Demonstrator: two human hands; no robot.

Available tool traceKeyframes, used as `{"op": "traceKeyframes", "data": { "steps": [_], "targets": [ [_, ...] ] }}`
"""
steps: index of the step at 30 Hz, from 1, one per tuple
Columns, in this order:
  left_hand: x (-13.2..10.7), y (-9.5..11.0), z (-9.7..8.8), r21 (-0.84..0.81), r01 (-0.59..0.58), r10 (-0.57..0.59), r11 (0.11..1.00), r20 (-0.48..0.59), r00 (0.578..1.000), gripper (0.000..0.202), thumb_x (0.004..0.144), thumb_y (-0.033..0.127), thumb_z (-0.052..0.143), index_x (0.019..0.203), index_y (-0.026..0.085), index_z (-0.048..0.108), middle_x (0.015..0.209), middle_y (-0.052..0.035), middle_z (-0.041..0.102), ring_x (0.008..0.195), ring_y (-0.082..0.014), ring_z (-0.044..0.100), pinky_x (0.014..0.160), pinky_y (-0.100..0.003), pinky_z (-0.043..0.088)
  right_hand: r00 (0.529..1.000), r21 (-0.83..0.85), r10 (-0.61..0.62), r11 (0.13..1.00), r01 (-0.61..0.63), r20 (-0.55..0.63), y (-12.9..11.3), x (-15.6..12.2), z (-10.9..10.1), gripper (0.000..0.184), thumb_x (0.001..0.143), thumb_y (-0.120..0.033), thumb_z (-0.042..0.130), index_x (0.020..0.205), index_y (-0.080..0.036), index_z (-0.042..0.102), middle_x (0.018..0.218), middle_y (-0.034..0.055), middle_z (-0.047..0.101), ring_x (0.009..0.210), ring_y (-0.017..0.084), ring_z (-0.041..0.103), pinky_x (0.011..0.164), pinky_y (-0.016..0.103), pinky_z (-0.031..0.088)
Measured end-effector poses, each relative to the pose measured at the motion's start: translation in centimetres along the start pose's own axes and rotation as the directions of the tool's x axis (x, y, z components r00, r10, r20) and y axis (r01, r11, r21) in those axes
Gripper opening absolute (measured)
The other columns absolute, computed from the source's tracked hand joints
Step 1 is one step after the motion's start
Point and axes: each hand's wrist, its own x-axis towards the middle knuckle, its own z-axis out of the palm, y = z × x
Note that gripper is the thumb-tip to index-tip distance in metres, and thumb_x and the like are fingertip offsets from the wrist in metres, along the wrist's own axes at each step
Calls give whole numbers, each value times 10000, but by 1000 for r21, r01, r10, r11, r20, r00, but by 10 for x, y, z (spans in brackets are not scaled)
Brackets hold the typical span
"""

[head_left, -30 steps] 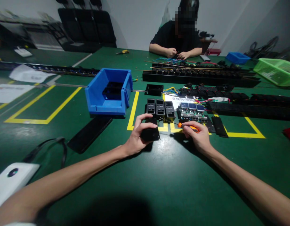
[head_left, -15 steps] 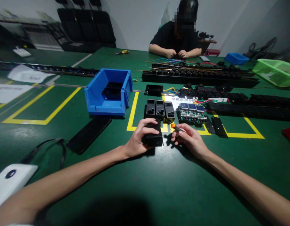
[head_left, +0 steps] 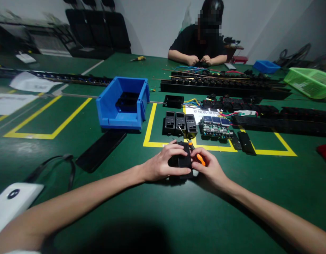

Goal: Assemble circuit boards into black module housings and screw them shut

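Observation:
My left hand is wrapped over a black plastic housing, its fingers spread along the top and near edge. Against the housing's right side, my right hand grips a screwdriver with an orange and black handle. The thin shaft points away from me, up and to the left, toward a row of three black housings. Right of that row lie green circuit boards with small screens. My fingers hide part of the held housing.
A blue bin with black parts stands at the left, a black phone-like slab before it. Long black rails lie across the back. Another person sits opposite. A green basket is at the far right.
The held housing has moved right and toward me. My right hand has come up against it, and the screwdriver has turned so its handle lies closer to me.

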Motion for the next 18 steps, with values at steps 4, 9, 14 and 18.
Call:
{"op": "traceKeyframes", "data": {
  "steps": [4, 9, 14, 18],
  "targets": [
    [0, -2, -2, 52, -50, 45, 997, 97, 994, 396, 811, 187, 723, 1177, 307, 634, 1322, -68, 432, 1343, -285, 395, 1159, -582, 336, 1000, -42, -25, 999, 24, -2, 0, 1, 0, 305, 699, -298, 826, 852, -225, 572, 850, -21, 552, 779, 133, 521, 699, 246, 441],
    [-2, -5, -2, -15, 25, -23, 1000, 102, 995, 569, 811, 33, 629, 1286, 332, 534, 1450, -98, 346, 1445, -332, 259, 1143, -623, 325, 997, 12, -35, 999, 36, -72, -1, 2, 0, 339, 691, -310, 829, 836, -230, 533, 897, -9, 555, 817, 149, 529, 712, 256, 437],
    [0, -4, 1, -448, 452, -490, 772, 35, 871, 647, 857, 72, 539, 1414, 329, 333, 1542, -137, 260, 1396, -313, 376, 997, -531, 502, 985, 34, -62, 997, 69, -160, 3, 4, -1, 342, 695, -280, 829, 832, -234, 519, 895, -17, 541, 798, 140, 523, 697, 251, 434],
    [4, -6, 1, -643, 682, -640, 349, 368, 675, 731, 879, 276, 625, 1475, 302, 203, 1363, -169, 517, 1063, -244, 653, 875, -416, 552, 980, 31, -92, 995, 99, -175, 4, 4, -2, 336, 693, -253, 833, 836, -236, 529, 907, -17, 553, 871, 149, 552, 766, 267, 458]
  ]
}}
